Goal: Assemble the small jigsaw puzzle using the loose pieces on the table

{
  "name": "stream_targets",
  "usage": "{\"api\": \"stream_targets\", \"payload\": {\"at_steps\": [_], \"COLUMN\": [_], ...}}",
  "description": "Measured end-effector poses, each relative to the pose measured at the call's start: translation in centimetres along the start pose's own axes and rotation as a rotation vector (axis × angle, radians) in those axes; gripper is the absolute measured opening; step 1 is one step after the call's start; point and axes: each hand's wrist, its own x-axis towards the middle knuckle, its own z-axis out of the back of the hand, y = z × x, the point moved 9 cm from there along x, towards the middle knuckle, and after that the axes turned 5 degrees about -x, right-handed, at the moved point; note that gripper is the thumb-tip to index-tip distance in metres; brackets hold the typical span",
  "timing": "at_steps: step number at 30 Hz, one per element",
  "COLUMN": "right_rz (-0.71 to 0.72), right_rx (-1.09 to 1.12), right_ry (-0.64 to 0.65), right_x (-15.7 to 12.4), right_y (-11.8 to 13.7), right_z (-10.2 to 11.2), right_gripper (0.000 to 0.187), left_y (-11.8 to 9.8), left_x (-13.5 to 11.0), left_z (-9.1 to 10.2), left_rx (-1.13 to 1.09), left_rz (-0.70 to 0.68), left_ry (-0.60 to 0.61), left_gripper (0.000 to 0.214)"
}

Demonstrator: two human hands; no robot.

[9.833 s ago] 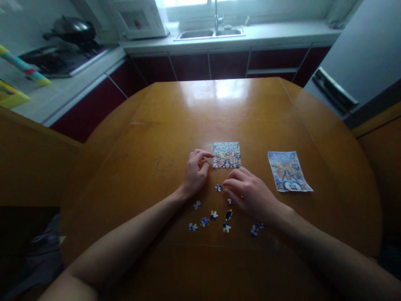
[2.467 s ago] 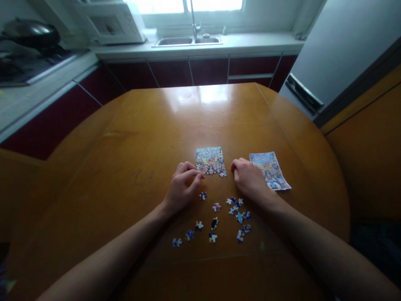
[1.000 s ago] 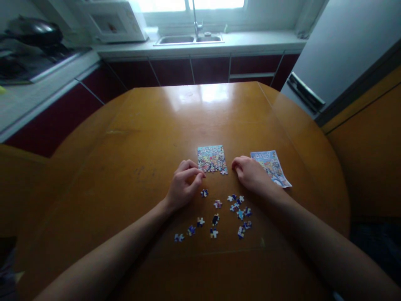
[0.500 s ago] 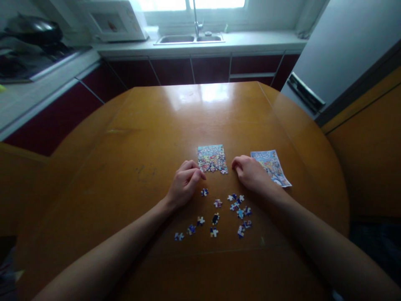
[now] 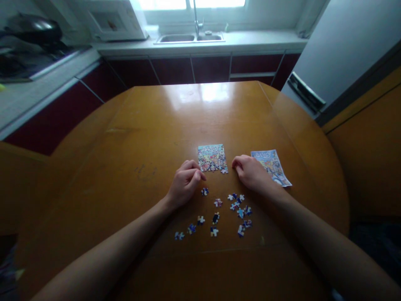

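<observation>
A small assembled puzzle block [image 5: 212,157] lies on the round wooden table [image 5: 150,138]; one piece juts out at its lower right corner. My left hand [image 5: 184,184] rests just below the block's lower left corner, fingers curled and thumb pressed to the fingertips. To the right of the block, my right hand [image 5: 251,173] lies in a loose fist, its far side overlapping the printed reference picture [image 5: 270,166]. What either hand holds, if anything, is hidden. Several loose puzzle pieces [image 5: 219,213] are scattered between my forearms.
Behind the table runs a kitchen counter with a sink and tap [image 5: 191,36], a microwave [image 5: 117,19] and a stove with a dark pan [image 5: 31,31]. A grey fridge [image 5: 344,46] stands at the right. Wooden chair backs flank the table.
Over the last second both hands stay still. Since the earliest frame my right hand has left the loose pieces and come to rest by the picture, and a piece now juts from the block's corner.
</observation>
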Motion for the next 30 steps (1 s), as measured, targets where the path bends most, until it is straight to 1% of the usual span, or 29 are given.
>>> {"api": "stream_targets", "payload": {"at_steps": [11, 14, 16, 19, 21, 22, 25, 28, 30], "right_rz": [0.005, 0.009, 0.005, 0.012, 0.066, 0.111, 0.251, 0.385, 0.440], "right_rx": [0.010, 0.005, -0.004, 0.009, 0.069, 0.111, 0.180, 0.170, 0.141], "right_ry": [0.002, 0.003, -0.022, -0.130, -0.168, -0.153, -0.063, 0.023, 0.069], "right_x": [-0.1, -0.3, -0.6, -1.2, -1.8, -2.1, -2.9, -3.7, -4.2], "right_y": [0.1, 0.3, 0.6, 1.8, 3.1, 3.9, 6.2, 8.0, 8.8], "right_z": [0.2, 0.2, 0.5, 1.4, 1.8, 1.6, 0.5, -0.7, -1.5], "right_gripper": [0.022, 0.022, 0.021, 0.022, 0.022, 0.020, 0.018, 0.020, 0.022], "left_y": [0.2, 0.3, 0.4, 0.7, 0.8, 0.8, 0.7, 0.6, 0.5], "left_x": [0.1, 0.0, 0.0, 0.0, 0.0, 0.0, 0.0, 0.1, 0.1], "left_z": [0.1, 0.3, 0.6, 0.9, 0.9, 0.9, 0.9, 0.9, 0.9], "left_rx": [0.008, 0.002, 0.002, 0.004, 0.000, -0.003, -0.014, -0.017, -0.017], "left_rz": [0.024, 0.030, 0.040, 0.060, 0.072, 0.077, 0.081, 0.079, 0.078], "left_ry": [-0.015, -0.039, -0.070, -0.097, -0.101, -0.103, -0.112, -0.116, -0.116], "left_gripper": [0.037, 0.037, 0.038, 0.038, 0.038, 0.038, 0.038, 0.038, 0.038]}}
